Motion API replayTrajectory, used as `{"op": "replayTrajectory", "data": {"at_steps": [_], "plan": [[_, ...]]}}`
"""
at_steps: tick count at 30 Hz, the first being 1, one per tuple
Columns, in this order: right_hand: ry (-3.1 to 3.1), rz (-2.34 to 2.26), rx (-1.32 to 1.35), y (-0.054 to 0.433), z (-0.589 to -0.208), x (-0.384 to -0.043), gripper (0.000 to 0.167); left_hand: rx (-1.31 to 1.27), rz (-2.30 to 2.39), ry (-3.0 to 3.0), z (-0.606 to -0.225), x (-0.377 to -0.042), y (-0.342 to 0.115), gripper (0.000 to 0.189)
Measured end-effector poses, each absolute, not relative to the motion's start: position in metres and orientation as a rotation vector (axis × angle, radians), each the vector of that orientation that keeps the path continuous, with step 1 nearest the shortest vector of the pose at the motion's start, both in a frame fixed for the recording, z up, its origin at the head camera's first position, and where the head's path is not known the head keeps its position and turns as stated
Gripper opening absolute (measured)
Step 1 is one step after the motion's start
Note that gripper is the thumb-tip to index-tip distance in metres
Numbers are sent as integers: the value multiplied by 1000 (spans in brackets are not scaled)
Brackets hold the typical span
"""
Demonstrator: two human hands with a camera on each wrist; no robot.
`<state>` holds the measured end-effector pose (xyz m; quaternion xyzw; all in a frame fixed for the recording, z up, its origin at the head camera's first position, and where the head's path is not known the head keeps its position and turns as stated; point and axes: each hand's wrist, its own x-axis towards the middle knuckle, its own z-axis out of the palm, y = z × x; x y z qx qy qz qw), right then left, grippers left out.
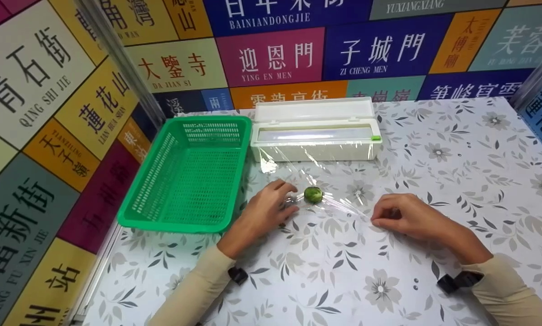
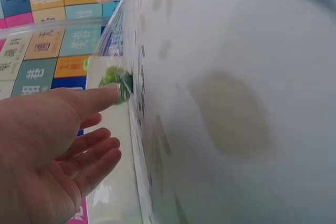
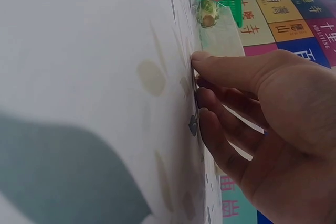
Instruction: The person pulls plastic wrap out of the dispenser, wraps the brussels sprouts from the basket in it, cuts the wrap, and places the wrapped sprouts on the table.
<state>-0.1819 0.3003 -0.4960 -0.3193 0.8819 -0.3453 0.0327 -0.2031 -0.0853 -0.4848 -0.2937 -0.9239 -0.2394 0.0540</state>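
Note:
A small green Brussels sprout (image 1: 314, 194) sits on a stretch of clear cling film (image 1: 345, 207) over the flowered tablecloth. To its left is my left hand (image 1: 271, 203), with fingers and thumb spread apart beside the gathered film. In the left wrist view the thumb (image 2: 100, 99) reaches out in front of the sprout (image 2: 116, 77), and the other fingers are loosely bent. My right hand (image 1: 409, 216) pinches the film's right corner between thumb and fingers, low at the tablecloth. The right wrist view has the sprout (image 3: 208, 13) beyond my right thumb.
Behind the sprout stands a white cling film box (image 1: 316, 153), its lid (image 1: 314, 109) raised, with film running out over its front edge. A green slotted basket (image 1: 173, 226) is at the left, near my left forearm. Sign-printed panels (image 1: 275, 56) border the table.

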Motion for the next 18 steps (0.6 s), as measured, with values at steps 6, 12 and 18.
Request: {"op": "replayTrajectory", "data": {"at_steps": [6, 12, 18], "plan": [[2703, -1046, -914, 302, -496, -182, 15, -856, -818, -2774, -489, -199, -103, 31], [2716, -1041, -940, 303, -496, -182, 18, -833, -830, -2712, -494, -195, -113, 24], [2692, -1088, -973, 302, -494, -181, 18, -848, -783, -2636, -499, -193, -118, 17]]}}
